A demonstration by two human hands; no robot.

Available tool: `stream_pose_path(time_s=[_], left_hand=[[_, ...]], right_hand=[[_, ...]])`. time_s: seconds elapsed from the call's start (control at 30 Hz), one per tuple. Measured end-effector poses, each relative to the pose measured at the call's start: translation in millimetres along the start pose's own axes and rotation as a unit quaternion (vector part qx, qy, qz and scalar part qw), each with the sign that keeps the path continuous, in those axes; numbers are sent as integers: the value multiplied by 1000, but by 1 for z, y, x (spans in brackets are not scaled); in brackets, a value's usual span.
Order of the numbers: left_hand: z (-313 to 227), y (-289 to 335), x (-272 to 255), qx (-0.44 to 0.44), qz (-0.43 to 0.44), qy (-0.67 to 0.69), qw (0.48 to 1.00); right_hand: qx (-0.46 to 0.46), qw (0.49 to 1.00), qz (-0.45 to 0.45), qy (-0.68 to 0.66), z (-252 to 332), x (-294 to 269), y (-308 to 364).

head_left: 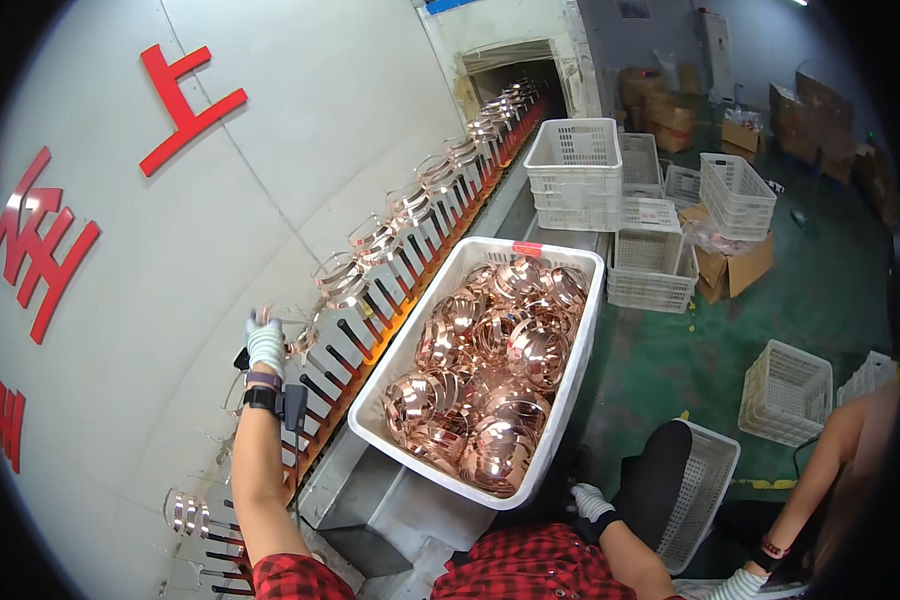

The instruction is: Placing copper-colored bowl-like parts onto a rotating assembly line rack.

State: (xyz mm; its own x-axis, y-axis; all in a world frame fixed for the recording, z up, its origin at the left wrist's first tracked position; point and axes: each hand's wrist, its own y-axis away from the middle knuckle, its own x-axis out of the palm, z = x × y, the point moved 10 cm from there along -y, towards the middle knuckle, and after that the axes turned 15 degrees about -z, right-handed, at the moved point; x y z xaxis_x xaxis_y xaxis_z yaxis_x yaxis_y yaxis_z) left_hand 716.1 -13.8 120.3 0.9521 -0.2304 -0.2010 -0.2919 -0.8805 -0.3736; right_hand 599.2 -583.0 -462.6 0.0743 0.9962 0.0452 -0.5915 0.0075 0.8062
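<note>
In a white glove, my left hand (pixel 265 345) reaches to the line of posts by the wall. Its fingers close around the edge of a copper-coloured banded metal piece (pixel 298 340), though the exact contact is partly hidden. A watch-like black band sits on that wrist. Similar banded pieces (pixel 375 242) hang along the black-and-red posts (pixel 355 338). My right hand (pixel 592 503), in a striped white glove, is low beside a dark-trousered leg, fingers loosely extended and holding nothing visible. Between my arms, a white plastic crate (pixel 372 428) is heaped with shiny copper-coloured rounded banded pieces (pixel 500 375).
The post line runs into a tunnel opening (pixel 525 75). White crates (pixel 575 175) are stacked beyond the full one, with cardboard boxes (pixel 735 268) behind. Another crate (pixel 705 490) stands beside the leg. At right, a co-worker's arm (pixel 820 480) ends in a gloved hand (pixel 740 585).
</note>
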Motion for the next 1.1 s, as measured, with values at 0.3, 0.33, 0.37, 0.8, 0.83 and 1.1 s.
stream_pose_path(time_s=[0.3, 0.33, 0.37, 0.8, 0.83, 1.1], left_hand=[[-73, 90, 180, -66, 215, 98, 969], [-50, 82, 200, -113, 222, 115, 962], [-23, 70, 214, -181, 219, 145, 948], [81, -24, 182, -309, 170, 100, 930], [87, -27, 177, -326, 159, 68, 930], [-134, 50, 210, 202, 113, 54, 971]], right_hand=[[-2, 999, -34, -25, 27, -26, 4], [-5, 999, -33, -35, 29, -30, 4], [-10, 999, -30, -44, 30, -34, 4], [7, 1000, -13, 13, 39, -19, 14], [11, 1000, -8, 7, 39, -16, 14], [7, 997, -63, 41, 41, -38, 13]])
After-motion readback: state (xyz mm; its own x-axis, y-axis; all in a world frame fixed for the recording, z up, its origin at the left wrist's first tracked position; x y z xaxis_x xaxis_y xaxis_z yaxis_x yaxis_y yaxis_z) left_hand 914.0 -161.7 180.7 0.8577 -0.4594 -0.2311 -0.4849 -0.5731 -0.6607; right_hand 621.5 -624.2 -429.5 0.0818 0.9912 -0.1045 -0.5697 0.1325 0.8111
